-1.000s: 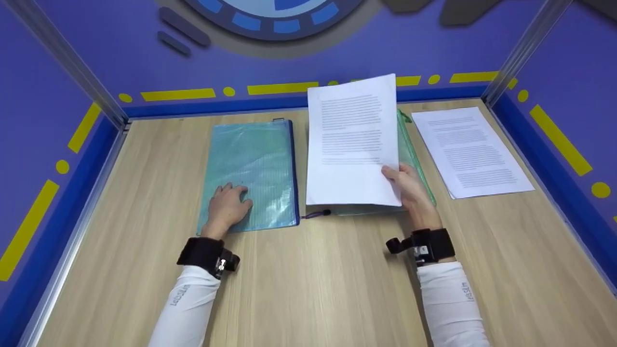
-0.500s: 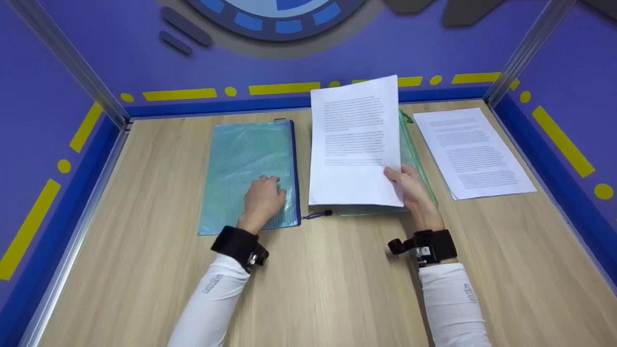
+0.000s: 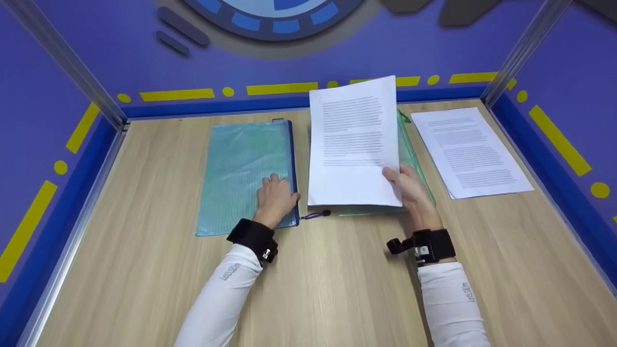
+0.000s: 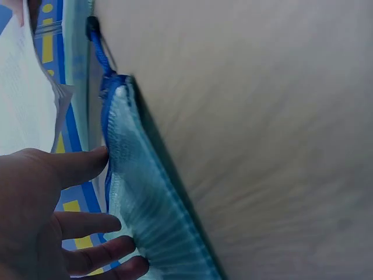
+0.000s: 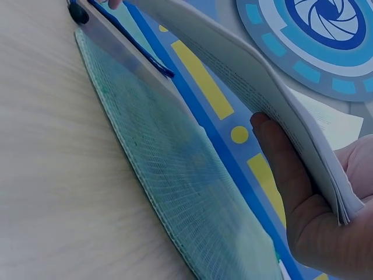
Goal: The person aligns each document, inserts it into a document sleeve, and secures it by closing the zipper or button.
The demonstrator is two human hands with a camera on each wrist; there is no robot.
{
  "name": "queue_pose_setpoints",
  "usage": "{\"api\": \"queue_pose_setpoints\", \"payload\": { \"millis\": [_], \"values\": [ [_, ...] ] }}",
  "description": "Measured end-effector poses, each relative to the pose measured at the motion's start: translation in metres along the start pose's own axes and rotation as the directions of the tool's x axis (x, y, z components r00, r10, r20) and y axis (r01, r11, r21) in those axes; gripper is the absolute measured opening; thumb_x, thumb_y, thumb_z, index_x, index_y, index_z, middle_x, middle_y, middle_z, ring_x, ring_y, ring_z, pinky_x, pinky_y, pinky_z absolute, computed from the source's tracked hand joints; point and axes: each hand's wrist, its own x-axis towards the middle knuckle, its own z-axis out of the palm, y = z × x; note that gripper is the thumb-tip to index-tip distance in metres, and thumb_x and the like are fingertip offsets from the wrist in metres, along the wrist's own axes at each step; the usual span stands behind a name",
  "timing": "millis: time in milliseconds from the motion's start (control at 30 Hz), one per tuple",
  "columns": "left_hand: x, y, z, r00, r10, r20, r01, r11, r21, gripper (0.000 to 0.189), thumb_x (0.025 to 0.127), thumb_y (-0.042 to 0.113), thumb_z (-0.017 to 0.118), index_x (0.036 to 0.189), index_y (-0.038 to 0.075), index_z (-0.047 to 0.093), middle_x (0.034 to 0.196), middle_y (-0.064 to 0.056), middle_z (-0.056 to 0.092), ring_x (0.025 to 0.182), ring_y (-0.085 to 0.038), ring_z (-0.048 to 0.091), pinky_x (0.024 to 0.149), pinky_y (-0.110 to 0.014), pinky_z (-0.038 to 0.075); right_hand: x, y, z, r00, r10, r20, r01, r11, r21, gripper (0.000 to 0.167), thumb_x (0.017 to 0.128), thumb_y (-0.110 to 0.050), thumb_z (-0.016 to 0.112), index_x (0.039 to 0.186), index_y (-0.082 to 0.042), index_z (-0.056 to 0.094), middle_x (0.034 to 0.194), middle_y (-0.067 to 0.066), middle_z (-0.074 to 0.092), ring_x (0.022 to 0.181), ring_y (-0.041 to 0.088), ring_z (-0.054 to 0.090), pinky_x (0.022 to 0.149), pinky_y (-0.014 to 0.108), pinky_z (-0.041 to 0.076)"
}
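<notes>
My left hand (image 3: pixel 275 197) lies on a translucent blue zip folder (image 3: pixel 236 164), near its dark blue zipped right edge. In the left wrist view the thumb reaches that edge and the other fingers (image 4: pixel 96 224) are spread over the folder (image 4: pixel 151 192). My right hand (image 3: pixel 413 190) grips a stack of printed paper (image 3: pixel 354 140) by its lower right side, thumb in front and fingers behind. The raised stack bends slightly in the right wrist view. Beneath it lies a green mesh zip folder (image 5: pixel 157 151), mostly hidden from the head view.
Another printed stack of paper (image 3: pixel 475 152) lies at the table's right. The blue folder's zip pull cord (image 3: pixel 315 215) sticks out between the two folders. Purple wall panels (image 3: pixel 270 67) enclose the wooden table (image 3: pixel 332 289) at back and sides.
My left hand has slid right across the blue folder, from its lower left part to the zipped edge. My right hand keeps holding the paper stack in nearly the same place.
</notes>
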Motion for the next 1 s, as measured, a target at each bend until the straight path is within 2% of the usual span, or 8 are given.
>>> {"api": "queue_pose_setpoints", "payload": {
  "millis": [200, 467, 667, 1000],
  "values": [
    [-0.0008, 0.0030, 0.0032, 1.000, -0.008, 0.007, 0.008, 1.000, 0.013, 0.043, 0.093, 0.038, 0.064, 0.104, -0.003, 0.071, 0.121, -0.023, 0.057, 0.110, -0.037, 0.056, 0.082, -0.048, 0.056, -0.0007, 0.0004, -0.0010, 1.000, 0.017, -0.010, -0.017, 1.000, 0.004, 0.046, 0.103, -0.014, 0.048, 0.143, 0.009, 0.042, 0.087, -0.011, 0.070, 0.081, 0.005, 0.068, 0.069, 0.021, 0.056],
    [-0.0001, 0.0033, -0.0003, 0.999, -0.025, 0.043, 0.024, 0.999, 0.027, 0.036, 0.093, 0.030, 0.059, 0.103, -0.002, 0.070, 0.121, -0.023, 0.054, 0.111, -0.037, 0.053, 0.083, -0.050, 0.055, -0.0005, 0.0010, 0.0002, 0.999, 0.033, 0.010, -0.033, 0.999, 0.006, 0.043, 0.104, -0.017, 0.048, 0.138, 0.008, 0.044, 0.084, -0.009, 0.070, 0.076, 0.006, 0.069, 0.066, 0.021, 0.055],
    [0.0008, 0.0013, -0.0013, 0.999, -0.018, 0.040, 0.017, 1.000, 0.019, 0.035, 0.095, 0.031, 0.059, 0.101, -0.002, 0.070, 0.122, -0.024, 0.054, 0.111, -0.037, 0.053, 0.083, -0.050, 0.054, -0.0007, -0.0002, 0.0003, 1.000, 0.029, 0.010, -0.029, 1.000, -0.009, 0.047, 0.104, -0.017, 0.047, 0.143, 0.008, 0.041, 0.087, -0.010, 0.069, 0.080, 0.006, 0.069, 0.068, 0.021, 0.056],
    [0.0004, 0.0005, 0.0013, 0.999, -0.029, 0.044, 0.029, 0.999, 0.018, 0.048, 0.096, 0.038, 0.062, 0.121, -0.003, 0.064, 0.125, -0.024, 0.053, 0.115, -0.037, 0.052, 0.088, -0.050, 0.053, 0.0003, 0.0002, 0.0013, 0.999, 0.031, -0.016, -0.031, 0.999, -0.023, 0.045, 0.103, -0.015, 0.048, 0.140, 0.010, 0.043, 0.085, -0.010, 0.068, 0.078, 0.005, 0.067, 0.068, 0.020, 0.055]
  ]
}}
